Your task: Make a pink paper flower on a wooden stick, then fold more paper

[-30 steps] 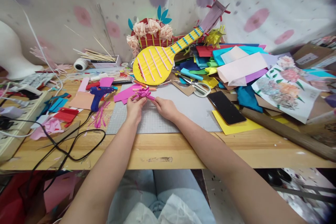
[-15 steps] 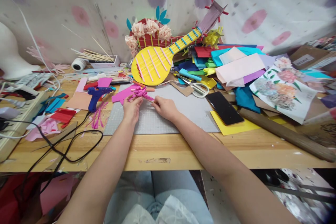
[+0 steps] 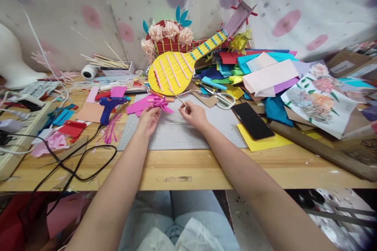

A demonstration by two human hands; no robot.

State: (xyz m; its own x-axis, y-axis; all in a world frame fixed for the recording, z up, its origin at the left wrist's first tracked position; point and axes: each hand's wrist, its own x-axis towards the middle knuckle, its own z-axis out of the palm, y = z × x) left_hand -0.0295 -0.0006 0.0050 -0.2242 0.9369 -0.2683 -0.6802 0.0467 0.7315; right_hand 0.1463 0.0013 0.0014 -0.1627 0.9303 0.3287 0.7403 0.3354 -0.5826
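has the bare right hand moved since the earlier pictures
Yes: the bare right hand has moved rightward, closer to the white-handled metal scissors, which stay put.

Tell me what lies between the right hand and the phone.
In the head view, the grey gridded mat lies between the right hand and phone; the scissors sit farther back.

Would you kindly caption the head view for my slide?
Left hand holds a pink paper flower; right hand, a thin stick.
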